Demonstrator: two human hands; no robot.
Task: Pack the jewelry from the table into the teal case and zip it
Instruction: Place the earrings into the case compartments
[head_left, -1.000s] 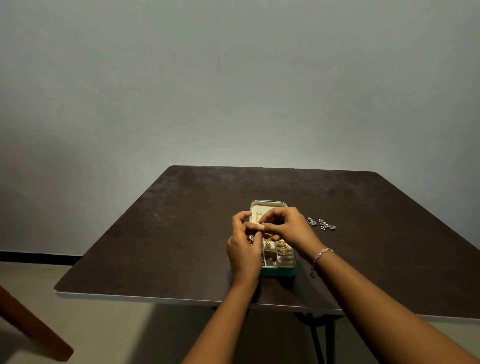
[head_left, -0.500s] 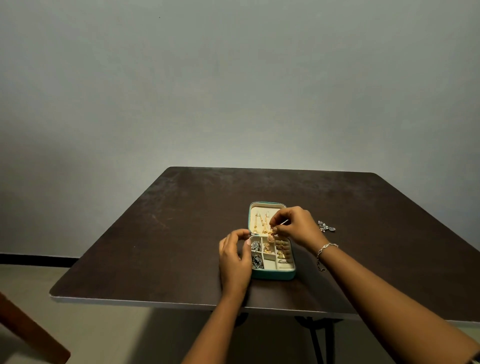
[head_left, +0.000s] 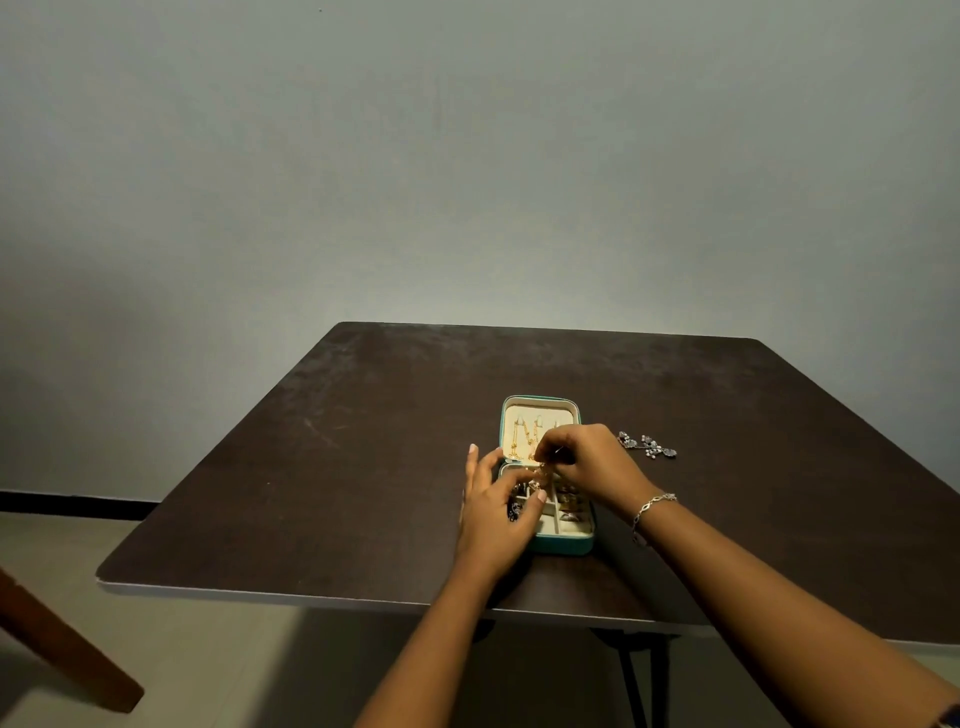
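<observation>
The teal case (head_left: 563, 545) lies open on the dark table (head_left: 363, 467), its cream lid flat at the back with gold chains hanging in it. The front half has small compartments holding gold and dark pieces. My right hand (head_left: 592, 462) hovers over the hinge, fingertips pinched on a small gold piece (head_left: 540, 470). My left hand (head_left: 496, 512) rests over the case's left side, fingers spread and touching the left compartments. A silver floral jewelry piece (head_left: 647, 446) lies on the table to the right of the case.
A wooden chair leg or beam (head_left: 62, 654) stands on the floor at the lower left. The table's front edge (head_left: 311, 595) is close to me. A plain grey wall (head_left: 467, 156) is behind the table.
My left hand moved from the case's left edge onto its left compartments. My right hand shifted slightly forward over the hinge, still pinching the small gold piece.
</observation>
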